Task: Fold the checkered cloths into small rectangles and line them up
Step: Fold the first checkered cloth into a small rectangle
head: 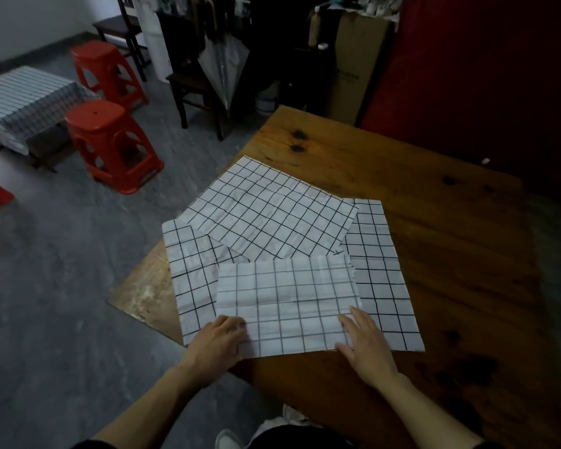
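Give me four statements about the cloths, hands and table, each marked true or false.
1. Both hands, left hand and right hand, touch the folded white black-checked cloth nearest the person. True.
2. That folded cloth lies directly on bare wood. False: it lies on a larger unfolded checkered cloth.
3. Two red plastic stools stand on the floor. True.
4. The brown wooden table holds a row of finished folded cloths. False: none is lined up.

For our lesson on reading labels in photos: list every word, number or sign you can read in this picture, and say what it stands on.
None can be read.
Cardboard box: a faint dark print on its side, too blurred to read.
Checkered cloths: only grid lines, no text.
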Demonstrator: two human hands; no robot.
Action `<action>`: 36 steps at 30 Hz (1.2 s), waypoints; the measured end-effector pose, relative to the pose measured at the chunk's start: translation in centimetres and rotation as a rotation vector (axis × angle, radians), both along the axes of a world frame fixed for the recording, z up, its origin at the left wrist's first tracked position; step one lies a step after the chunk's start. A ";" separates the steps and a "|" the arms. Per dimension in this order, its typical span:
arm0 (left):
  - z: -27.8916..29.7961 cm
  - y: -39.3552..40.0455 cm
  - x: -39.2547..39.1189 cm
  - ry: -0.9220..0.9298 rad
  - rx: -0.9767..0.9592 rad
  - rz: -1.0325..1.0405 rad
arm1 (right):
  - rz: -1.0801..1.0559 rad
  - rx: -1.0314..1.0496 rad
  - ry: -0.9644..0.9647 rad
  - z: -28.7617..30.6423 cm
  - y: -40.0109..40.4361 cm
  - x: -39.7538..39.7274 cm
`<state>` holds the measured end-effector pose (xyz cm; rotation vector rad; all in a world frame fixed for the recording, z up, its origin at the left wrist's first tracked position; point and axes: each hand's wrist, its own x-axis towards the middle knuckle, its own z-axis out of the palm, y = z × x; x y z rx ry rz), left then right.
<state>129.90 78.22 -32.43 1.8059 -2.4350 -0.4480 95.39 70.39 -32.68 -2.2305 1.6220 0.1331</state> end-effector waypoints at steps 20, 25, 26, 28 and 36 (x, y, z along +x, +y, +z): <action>1.1 0.0 -0.3 -0.141 0.077 -0.008 | 0.025 0.007 -0.050 1.5 1.7 4.1; 2.6 -0.1 -1.0 -0.075 0.039 0.019 | 0.025 0.057 -0.016 1.8 2.3 5.2; 3.1 -0.2 -1.2 -0.042 0.021 0.033 | 0.028 0.053 -0.012 2.1 2.3 5.3; 4.5 -0.5 -2.0 0.015 -0.013 0.044 | 0.057 0.033 -0.034 2.8 2.1 5.8; 9.5 -3.1 -8.0 0.177 -0.130 0.072 | 0.230 -0.050 -0.273 6.6 2.3 8.9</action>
